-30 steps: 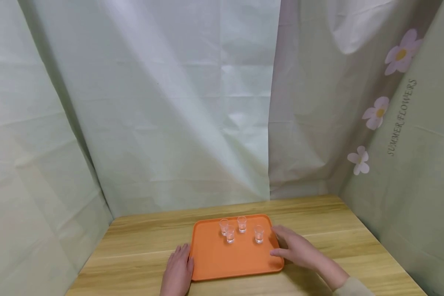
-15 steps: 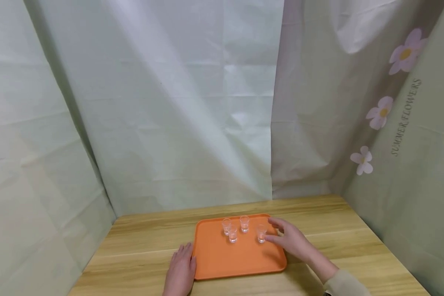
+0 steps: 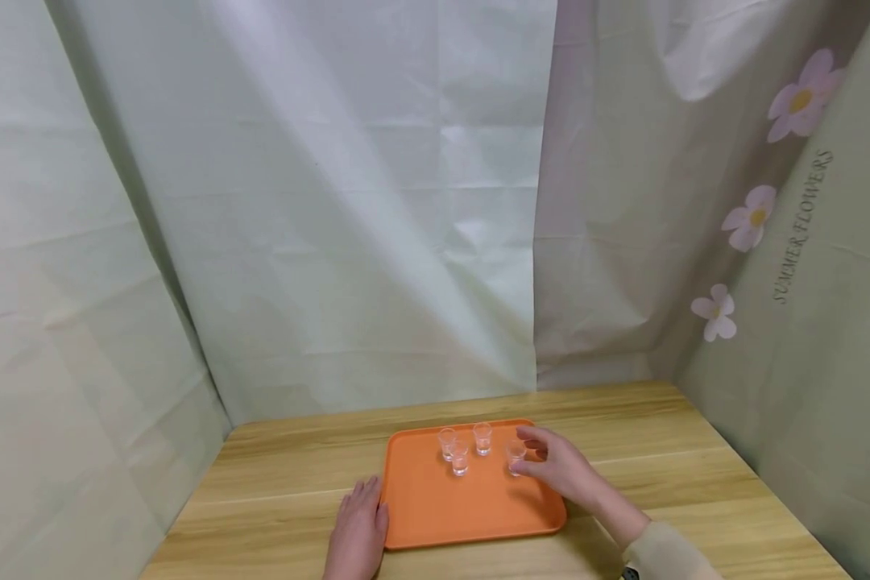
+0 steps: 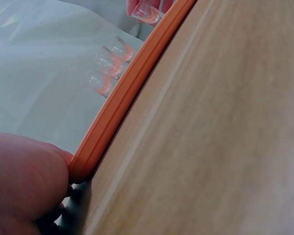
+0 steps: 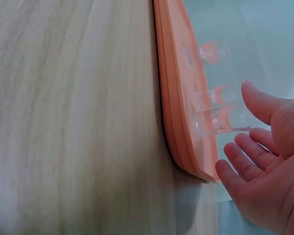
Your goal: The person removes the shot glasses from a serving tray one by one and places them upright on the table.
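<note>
An orange tray (image 3: 442, 515) lies on the table, bearing several small clear shot glasses. Three of them, including a glass at the back (image 3: 482, 439), stand grouped left of one separate shot glass (image 3: 515, 451). My right hand (image 3: 561, 471) reaches over the tray's right side, thumb and fingers spread around that separate glass. In the right wrist view, a gap shows between the thumb (image 5: 257, 100) and the fingers; firm contact with the glass cannot be seen. My left hand (image 3: 358, 528) rests flat beside the tray's left edge, its thumb side touching the rim (image 4: 108, 122).
The wooden table (image 3: 275, 483) extends left and right of the tray. Pale green cloth (image 3: 370, 242) hangs behind and along both sides, with printed flowers (image 3: 750, 217) on the right. A sleeve (image 3: 663, 552) covers my right forearm.
My right hand has moved left from beside the tray's right rim to the separate shot glass. The left hand stays by the tray, and the head view has shifted slightly.
</note>
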{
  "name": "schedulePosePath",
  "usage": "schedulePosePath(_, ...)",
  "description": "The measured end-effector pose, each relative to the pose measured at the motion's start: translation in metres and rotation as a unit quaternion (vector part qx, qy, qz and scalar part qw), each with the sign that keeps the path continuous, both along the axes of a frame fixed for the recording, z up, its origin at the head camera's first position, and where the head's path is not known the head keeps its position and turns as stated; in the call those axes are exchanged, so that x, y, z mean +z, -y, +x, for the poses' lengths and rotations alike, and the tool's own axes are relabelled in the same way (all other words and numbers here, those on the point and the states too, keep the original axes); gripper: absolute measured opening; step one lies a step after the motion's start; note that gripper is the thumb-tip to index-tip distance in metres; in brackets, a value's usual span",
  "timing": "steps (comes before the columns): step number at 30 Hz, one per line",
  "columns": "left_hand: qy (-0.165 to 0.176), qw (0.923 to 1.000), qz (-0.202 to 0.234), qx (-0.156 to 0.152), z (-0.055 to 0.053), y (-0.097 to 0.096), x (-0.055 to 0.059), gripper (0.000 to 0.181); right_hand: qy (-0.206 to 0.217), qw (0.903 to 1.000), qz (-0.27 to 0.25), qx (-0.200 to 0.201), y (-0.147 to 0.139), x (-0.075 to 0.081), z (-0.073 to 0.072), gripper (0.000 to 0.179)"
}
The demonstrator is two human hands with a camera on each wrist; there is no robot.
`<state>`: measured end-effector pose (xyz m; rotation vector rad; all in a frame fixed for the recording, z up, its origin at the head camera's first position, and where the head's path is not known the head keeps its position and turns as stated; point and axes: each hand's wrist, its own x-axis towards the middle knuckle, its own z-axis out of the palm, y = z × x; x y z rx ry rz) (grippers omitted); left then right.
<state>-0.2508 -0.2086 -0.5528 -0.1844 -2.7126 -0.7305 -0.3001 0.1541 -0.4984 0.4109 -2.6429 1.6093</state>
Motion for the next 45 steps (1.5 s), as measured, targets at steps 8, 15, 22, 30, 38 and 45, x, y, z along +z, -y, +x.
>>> schedulePosePath(8, -0.003, 1.0000, -0.005, -0.003, 0.001, -0.002, 0.003, 0.040, -0.006, 0.9997, -0.021, 0.008, 0.000, -0.006, -0.001, 0.060)
schedulePosePath(15, 0.004, 1.0000, -0.002, 0.000, 0.002, -0.003, 0.005, 0.040, -0.012, 0.9999, -0.002, -0.010, 0.003, -0.010, -0.004, 0.049)
schedulePosePath(22, 0.000, 1.0000, 0.000, 0.001, 0.002, -0.002, 0.006, 0.040, -0.019, 0.9994, 0.012, -0.028, 0.005, -0.010, -0.006, 0.038)
schedulePosePath(30, -0.001, 1.0000, -0.003, 0.002, 0.001, -0.002, 0.004, 0.040, -0.026, 0.9990, 0.013, -0.034, 0.007, -0.010, -0.007, 0.029)
schedulePosePath(38, 0.003, 1.0000, -0.006, 0.004, 0.001, -0.002, 0.004, 0.040, -0.026, 0.9988, -0.004, -0.041, 0.004, -0.011, -0.005, 0.024)
schedulePosePath(45, 0.002, 1.0000, -0.006, 0.002, 0.002, -0.002, 0.003, 0.042, -0.017, 0.9979, -0.003, -0.063, -0.004, -0.006, -0.005, 0.024)
